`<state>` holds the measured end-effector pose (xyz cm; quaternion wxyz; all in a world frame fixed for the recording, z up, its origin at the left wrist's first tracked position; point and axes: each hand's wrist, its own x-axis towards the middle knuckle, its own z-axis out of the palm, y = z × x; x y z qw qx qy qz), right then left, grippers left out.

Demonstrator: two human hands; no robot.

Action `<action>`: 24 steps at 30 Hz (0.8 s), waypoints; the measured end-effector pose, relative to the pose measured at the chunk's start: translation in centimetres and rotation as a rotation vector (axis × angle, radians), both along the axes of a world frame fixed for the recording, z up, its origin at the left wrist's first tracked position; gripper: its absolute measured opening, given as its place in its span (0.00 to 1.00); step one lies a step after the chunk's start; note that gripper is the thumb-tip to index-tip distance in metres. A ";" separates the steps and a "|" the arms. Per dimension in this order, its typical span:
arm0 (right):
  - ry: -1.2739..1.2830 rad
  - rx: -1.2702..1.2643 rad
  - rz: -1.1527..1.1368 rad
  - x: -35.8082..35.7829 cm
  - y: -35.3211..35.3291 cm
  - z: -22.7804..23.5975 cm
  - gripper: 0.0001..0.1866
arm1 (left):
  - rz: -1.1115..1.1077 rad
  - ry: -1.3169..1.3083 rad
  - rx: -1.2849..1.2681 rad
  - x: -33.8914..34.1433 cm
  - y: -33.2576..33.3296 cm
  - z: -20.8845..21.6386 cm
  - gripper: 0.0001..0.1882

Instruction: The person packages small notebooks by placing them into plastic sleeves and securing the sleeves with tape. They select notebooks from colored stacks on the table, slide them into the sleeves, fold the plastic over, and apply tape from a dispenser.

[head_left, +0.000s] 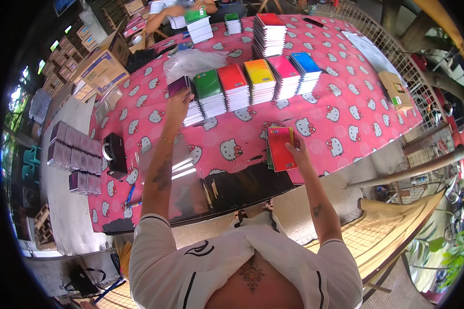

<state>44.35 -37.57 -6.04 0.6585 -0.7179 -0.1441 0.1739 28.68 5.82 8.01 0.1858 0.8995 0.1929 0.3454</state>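
Observation:
My left hand [180,99] reaches forward to a stack topped by a dark purple notebook [178,85], its fingers closed on that notebook's near edge. Nearer to me, my right hand [298,150] grips the right side of a few spiral notebooks, a red notebook [281,154] uppermost with a green edge showing beneath. To the right of the purple stack runs a row of stacks: green notebooks [208,85], red notebooks [233,77], yellow notebooks [259,72], pink notebooks [283,68] and blue notebooks [305,64].
A patterned pink cloth covers the table [325,121]. Behind the row lie a plastic bag [193,63] and a tall red-topped stack [269,38]. Across the table, a person's hand [178,10] is by a green-topped stack [198,28]. Purple stacks [75,147] and a black tape dispenser [115,154] are left.

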 end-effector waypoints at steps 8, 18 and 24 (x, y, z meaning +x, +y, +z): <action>-0.234 -0.346 -0.170 -0.6 1.4 -1.7 0.40 | 0.390 -0.253 0.273 0.0 -2.6 1.4 0.14; 0.376 0.121 0.005 -1.2 0.8 3.8 0.36 | -0.465 0.099 0.284 1.1 -31.7 -6.9 0.14; 0.091 -0.051 0.023 0.2 -0.3 3.0 0.24 | -0.126 -0.075 -0.007 3.4 -32.1 -5.9 0.23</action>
